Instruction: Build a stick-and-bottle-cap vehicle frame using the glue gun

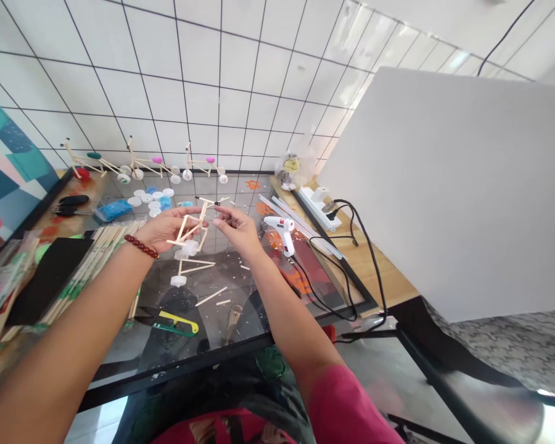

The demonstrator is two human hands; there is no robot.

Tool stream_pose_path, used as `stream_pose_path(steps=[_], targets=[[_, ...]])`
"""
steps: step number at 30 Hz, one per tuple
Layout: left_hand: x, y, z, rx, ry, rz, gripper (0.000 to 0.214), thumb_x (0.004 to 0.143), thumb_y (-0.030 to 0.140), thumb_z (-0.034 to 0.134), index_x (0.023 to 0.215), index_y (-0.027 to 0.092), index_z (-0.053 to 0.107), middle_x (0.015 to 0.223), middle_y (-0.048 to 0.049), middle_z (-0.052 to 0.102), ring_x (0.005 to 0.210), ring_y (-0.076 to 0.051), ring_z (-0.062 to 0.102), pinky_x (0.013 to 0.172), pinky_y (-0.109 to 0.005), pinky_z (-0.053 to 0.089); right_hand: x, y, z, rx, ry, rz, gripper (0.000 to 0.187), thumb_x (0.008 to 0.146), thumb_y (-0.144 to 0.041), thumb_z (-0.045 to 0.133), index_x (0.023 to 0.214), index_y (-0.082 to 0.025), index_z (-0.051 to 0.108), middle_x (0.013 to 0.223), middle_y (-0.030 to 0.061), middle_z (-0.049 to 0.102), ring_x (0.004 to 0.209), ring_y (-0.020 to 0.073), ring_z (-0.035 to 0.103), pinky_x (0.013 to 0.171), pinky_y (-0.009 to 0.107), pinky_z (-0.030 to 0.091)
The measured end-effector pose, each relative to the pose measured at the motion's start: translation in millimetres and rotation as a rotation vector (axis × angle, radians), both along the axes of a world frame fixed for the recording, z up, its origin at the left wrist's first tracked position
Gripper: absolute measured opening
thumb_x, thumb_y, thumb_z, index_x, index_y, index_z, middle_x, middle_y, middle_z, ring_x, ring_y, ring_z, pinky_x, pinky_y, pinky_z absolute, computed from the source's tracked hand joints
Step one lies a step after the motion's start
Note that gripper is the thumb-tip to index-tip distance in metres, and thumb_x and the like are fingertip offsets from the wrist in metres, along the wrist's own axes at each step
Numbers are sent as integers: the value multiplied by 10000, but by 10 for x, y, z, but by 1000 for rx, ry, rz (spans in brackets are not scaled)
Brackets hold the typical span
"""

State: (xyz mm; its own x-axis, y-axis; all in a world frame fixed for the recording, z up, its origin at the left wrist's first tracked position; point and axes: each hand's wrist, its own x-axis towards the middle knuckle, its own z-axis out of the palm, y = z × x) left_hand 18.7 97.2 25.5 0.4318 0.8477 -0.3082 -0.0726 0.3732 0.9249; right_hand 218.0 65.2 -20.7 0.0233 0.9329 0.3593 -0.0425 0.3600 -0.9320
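A small tricycle model frame made of wooden sticks, with dark-tipped handlebars, is held above the glass tabletop. My left hand, with a beaded bracelet at the wrist, grips its rear sticks from the left. The fingers and thumb of my right hand pinch at its front, just under the handlebar. Below the frame, a stick-and-bottle-cap part rests on the table. White bottle caps show close beneath the held frame; whether they are joined to it I cannot tell.
A white glue gun lies right of my hands, its cord running by a power strip. Thread snips and loose sticks lie in front. Bottle caps, bagged sticks and several finished models are farther off.
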Motion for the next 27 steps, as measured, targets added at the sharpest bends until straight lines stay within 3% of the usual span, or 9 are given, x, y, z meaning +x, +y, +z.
stream_pose_path(steps=[4, 7, 10, 13, 18, 21, 24, 27], targets=[[22, -3, 12, -34, -24, 29, 496, 615, 146, 892, 1071, 191, 700, 824, -45, 744, 598, -114, 636, 504, -189, 483, -20, -89, 76, 118, -115, -205, 290, 796, -378, 732, 1046, -232, 718, 844, -19, 608, 620, 99, 471, 629, 266, 467], [25, -5, 11, -46, -32, 56, 468, 637, 119, 873, 1067, 179, 697, 779, -26, 735, 596, -116, 641, 524, -201, 491, -12, -175, 178, 301, -236, -352, 267, 821, -352, 728, 1053, -223, 701, 947, 29, 621, 780, 150, 561, 728, 305, 508], [50, -24, 2, -42, -44, 67, 445, 647, 96, 857, 1058, 162, 701, 702, -5, 710, 585, -123, 638, 524, -212, 483, -24, -261, 270, 440, -460, -358, 309, 848, -344, 736, 1142, -251, 712, 1103, 67, 627, 1034, 206, 592, 930, 369, 499], [122, -73, -14, -38, -46, 56, 378, 651, 110, 861, 999, 152, 718, 658, -8, 695, 568, -127, 625, 530, -230, 484, -56, -316, 311, 477, -662, -369, 265, 876, -336, 735, 1139, -304, 750, 1184, 58, 628, 1125, 226, 559, 1034, 416, 421], [259, -146, -38, -6, -47, 33, 303, 626, 182, 903, 880, 137, 744, 693, -35, 709, 616, -150, 641, 618, -288, 520, -76, -331, 312, 417, -775, -433, 143, 923, -277, 697, 1002, -336, 800, 1179, 29, 669, 1161, 237, 509, 999, 413, 351], [256, -133, -19, 95, -33, 166, 370, 607, 338, 918, 882, 162, 743, 848, -67, 756, 799, -198, 702, 751, -328, 556, -59, -298, 278, 313, -790, -479, 113, 929, -299, 701, 983, -311, 799, 1131, 28, 701, 1129, 230, 524, 952, 395, 333], [191, -110, 53, 279, 40, 341, 472, 649, 563, 848, 923, 194, 739, 951, -77, 770, 975, -235, 712, 858, -355, 551, -47, -242, 206, 224, -799, -502, 92, 926, -320, 707, 951, -303, 794, 1065, 7, 737, 1074, 216, 554, 922, 383, 314], [133, -122, 133, 545, 266, 320, 548, 643, 627, 818, 982, 202, 746, 1013, -91, 782, 1047, -279, 703, 948, -409, 533, -61, -195, 131, 125, -802, -492, 92, 934, -333, 698, 946, -313, 787, 1020, -16, 768, 1050, 207, 579, 922, 376, 302]])
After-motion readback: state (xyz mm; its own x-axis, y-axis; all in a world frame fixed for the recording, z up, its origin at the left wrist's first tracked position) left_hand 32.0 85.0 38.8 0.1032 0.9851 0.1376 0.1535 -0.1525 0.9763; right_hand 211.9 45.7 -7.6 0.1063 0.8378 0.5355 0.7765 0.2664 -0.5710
